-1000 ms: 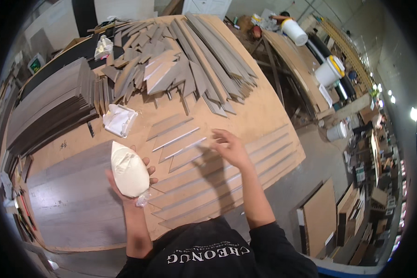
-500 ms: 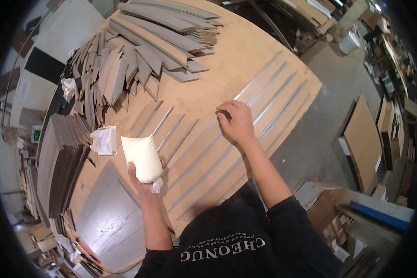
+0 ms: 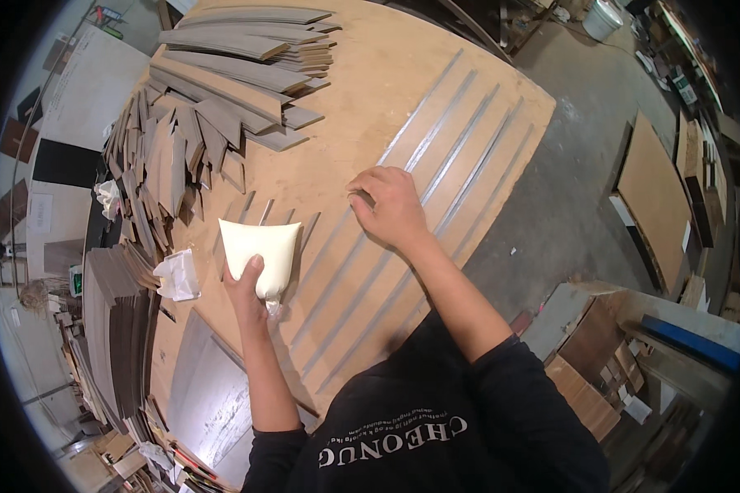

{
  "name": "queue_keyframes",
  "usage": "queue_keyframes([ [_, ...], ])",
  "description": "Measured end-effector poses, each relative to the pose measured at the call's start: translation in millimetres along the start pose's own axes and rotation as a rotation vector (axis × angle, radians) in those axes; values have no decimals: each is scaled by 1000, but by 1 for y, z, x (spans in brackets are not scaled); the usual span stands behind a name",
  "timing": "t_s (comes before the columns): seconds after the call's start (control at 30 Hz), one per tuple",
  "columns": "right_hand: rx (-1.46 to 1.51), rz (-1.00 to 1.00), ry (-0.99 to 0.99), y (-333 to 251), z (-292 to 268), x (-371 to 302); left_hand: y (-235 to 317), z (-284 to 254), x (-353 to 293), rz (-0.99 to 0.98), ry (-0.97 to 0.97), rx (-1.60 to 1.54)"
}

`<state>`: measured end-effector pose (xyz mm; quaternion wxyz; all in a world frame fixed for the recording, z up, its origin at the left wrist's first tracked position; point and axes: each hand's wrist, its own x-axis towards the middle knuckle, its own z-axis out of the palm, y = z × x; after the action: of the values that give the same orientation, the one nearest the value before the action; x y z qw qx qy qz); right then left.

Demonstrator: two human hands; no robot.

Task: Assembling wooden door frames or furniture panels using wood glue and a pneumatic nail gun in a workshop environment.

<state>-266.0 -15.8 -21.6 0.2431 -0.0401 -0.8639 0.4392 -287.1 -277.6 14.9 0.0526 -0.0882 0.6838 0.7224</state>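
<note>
In my left hand [image 3: 244,289] rests a plump, cream-coloured plastic bag [image 3: 265,245], thumb across its front and the other fingers hidden behind. Its gathered, clear end hangs down by my wrist. My right hand [image 3: 395,207] hovers above long, narrow grey strips [image 3: 441,121] laid side by side on the tan board table [image 3: 370,78]. Thumb and fingers are curled together in a pinch; whatever sits between them is too small to make out. Several shorter strips [image 3: 309,232] lie just beyond the bag, partly covered by it.
A large heap of grey-faced board offcuts [image 3: 222,82] covers the far left of the table. Left of the bag is a white tissue pack [image 3: 178,276], beside a stack of curved dark boards [image 3: 115,329]. Panels [image 3: 654,197] lean on the right, beyond the table edge.
The view has shifted, moving the table and heap leftward and up. The bag has turned more upright, with my left thumb now across its front. My right hand keeps its curled shape over the strips.
</note>
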Motion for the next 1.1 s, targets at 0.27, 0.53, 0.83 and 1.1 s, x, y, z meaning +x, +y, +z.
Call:
queue_keyframes([
  [0.27,8,8,-2,1,0,-1,4,4,2,41,24,95],
  [0.53,-7,3,0,1,0,-1,2,0,4,50,35,129],
  [0.83,-11,2,10,1,0,-1,0,-2,4,108,28,164],
  [1.1,1,-1,0,1,1,-1,11,5,-2,122,45,115],
])
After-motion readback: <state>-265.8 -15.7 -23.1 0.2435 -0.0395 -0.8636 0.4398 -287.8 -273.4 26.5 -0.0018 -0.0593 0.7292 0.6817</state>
